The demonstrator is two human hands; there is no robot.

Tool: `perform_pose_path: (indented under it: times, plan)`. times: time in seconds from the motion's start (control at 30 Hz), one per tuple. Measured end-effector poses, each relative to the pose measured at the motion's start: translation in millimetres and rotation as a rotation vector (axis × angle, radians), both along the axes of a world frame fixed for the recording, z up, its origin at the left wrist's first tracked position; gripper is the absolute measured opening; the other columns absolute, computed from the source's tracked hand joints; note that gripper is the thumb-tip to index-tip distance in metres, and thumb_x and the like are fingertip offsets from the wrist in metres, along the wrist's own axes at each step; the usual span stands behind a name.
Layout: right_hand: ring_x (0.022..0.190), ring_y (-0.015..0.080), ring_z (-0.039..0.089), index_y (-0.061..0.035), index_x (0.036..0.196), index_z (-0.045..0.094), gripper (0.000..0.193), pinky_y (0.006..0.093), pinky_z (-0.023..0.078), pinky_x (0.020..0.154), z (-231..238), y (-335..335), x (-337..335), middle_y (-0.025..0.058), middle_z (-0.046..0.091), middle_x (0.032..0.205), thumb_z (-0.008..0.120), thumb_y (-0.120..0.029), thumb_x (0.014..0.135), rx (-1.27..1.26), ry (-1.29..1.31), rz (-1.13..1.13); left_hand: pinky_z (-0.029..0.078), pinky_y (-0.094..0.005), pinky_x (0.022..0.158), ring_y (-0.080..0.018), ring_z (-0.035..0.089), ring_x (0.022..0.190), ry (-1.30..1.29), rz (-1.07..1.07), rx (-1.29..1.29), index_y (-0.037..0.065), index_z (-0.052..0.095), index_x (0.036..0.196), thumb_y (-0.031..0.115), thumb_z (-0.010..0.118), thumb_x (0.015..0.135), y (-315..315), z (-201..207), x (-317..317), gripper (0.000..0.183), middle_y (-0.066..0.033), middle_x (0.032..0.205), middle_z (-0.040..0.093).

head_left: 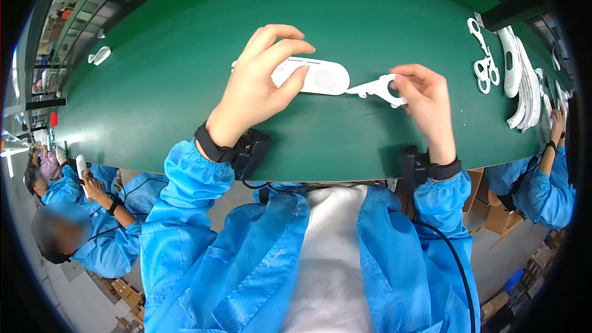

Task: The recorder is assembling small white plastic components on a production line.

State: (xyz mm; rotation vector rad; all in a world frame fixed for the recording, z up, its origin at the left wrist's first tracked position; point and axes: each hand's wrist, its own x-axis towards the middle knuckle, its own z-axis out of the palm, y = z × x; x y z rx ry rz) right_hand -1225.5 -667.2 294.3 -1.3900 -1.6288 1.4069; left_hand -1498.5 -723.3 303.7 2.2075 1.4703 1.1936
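My left hand (256, 77) is on a long white plastic housing (327, 78) with rounded ends and a patch of small round holes. The thumb lies across its face, while two fingers stretch past its far edge; the palm hides much of the left part. To the right, my right hand (425, 92) pinches a white plastic piece (379, 89) by its ring-shaped end. That piece narrows to a pointed tip, which meets or nearly meets the lower right end of the housing. Whether they touch I cannot tell.
The green table (296, 142) curves across the view. At right lie white ringed pieces (483, 61) and a stack of long white housings (521, 80). A small white part (100, 55) lies far left. Co-workers in blue sit at left (105, 240) and right (530, 185).
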Motion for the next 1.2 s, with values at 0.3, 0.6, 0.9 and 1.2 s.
perform_pose_path:
  times: [0.3,0.6,0.9,1.2]
  plan:
    - [0.066,0.0144,0.064,0.0039,0.095,0.064,0.016,0.0283,0.05,0.061,-32.2,-17.5,-66.7,0.0099,0.067,0.073,0.057,-0.004,0.082,-0.046,0.086,0.001,0.051,-0.0364,0.077,-0.025,0.061,0.089,0.289,-0.08,-0.07,0.011,0.069,0.098,0.004,0.072,0.069,7.6,-23.1,8.6,0.03,-0.0061,0.099,0.063]
    - [0.088,0.0254,0.057,-0.0047,0.099,0.064,0.024,0.0377,0.049,0.072,-25.0,-41.5,-67.2,0.0068,0.061,0.092,0.067,-0.012,0.076,0.711,-0.353,0.227,0.053,-0.0331,0.065,-0.0235,0.062,0.077,0.278,-0.053,0.032,0.006,0.07,0.088,-0.001,0.071,0.068,8.8,-32.9,12.9,0.021,-0.0053,0.087,0.062]
    - [0.087,0.0267,0.055,0.0037,0.099,0.062,0.028,0.0373,0.043,0.072,-24.0,-51.1,-84.8,0.0117,0.061,0.092,0.058,-0.004,0.072,0.787,-0.537,0.191,0.051,-0.0358,0.068,-0.0263,0.061,0.08,0.259,-0.044,-0.03,0.004,0.066,0.088,0.007,0.072,0.064,5.9,-29.1,18.3,0.024,-0.0075,0.089,0.061]
    - [0.089,0.0243,0.054,0.0017,0.09,0.064,0.02,0.0371,0.04,0.076,-16.1,-34.4,-79.1,0.0099,0.061,0.086,0.059,-0.01,0.075,0.799,-0.69,0.441,0.047,-0.0388,0.076,-0.0293,0.057,0.089,0.349,-0.13,-0.095,0.003,0.064,0.092,0.017,0.07,0.063,4.3,-21.4,9.7,0.033,-0.0102,0.094,0.058]
